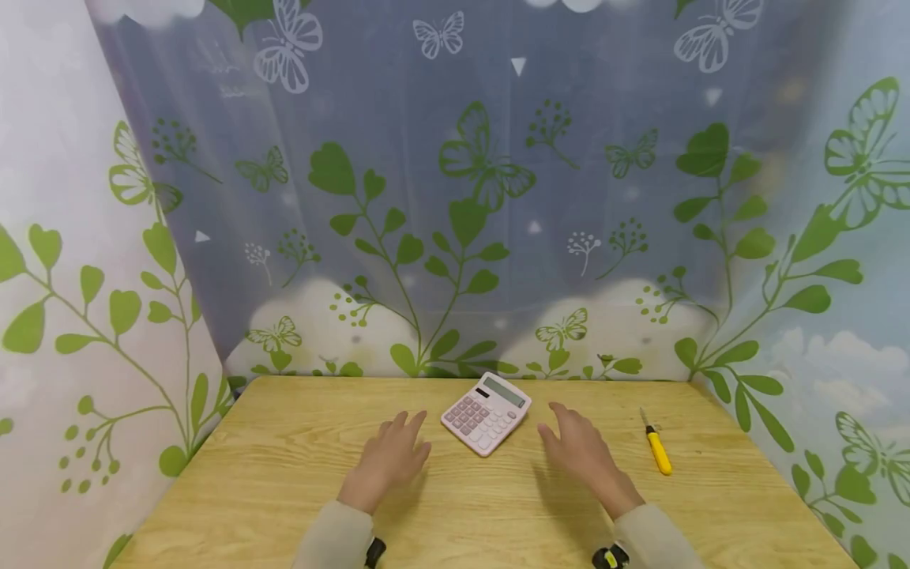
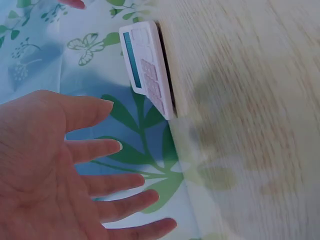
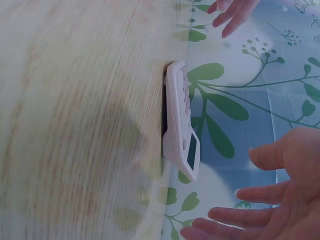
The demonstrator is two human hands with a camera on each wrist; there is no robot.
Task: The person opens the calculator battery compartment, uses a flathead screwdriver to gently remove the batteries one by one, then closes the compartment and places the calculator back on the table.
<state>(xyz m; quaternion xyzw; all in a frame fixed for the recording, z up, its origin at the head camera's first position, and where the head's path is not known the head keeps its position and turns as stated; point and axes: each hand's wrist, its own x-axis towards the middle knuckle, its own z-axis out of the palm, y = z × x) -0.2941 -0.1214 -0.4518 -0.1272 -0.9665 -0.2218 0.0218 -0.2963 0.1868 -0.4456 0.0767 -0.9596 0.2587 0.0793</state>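
A pale pink calculator (image 1: 486, 414) lies face up on the wooden table, turned at an angle, its display toward the back. To its left my left hand (image 1: 388, 458) hovers over the table with fingers spread, holding nothing. My right hand (image 1: 581, 450) is on the other side, fingers extended and apart from the calculator. The left wrist view shows the left palm and straight fingers (image 2: 135, 202) beside the calculator (image 2: 146, 65). In the right wrist view, the right fingers (image 3: 240, 216) point toward the calculator (image 3: 179, 120) without touching it.
A screwdriver with a yellow handle (image 1: 659, 452) lies on the right part of the table, its shaft pointing to the back. Behind the wooden table (image 1: 284, 490) hangs a curtain (image 1: 498, 261) with leaves and butterflies; similar cloth lines both sides.
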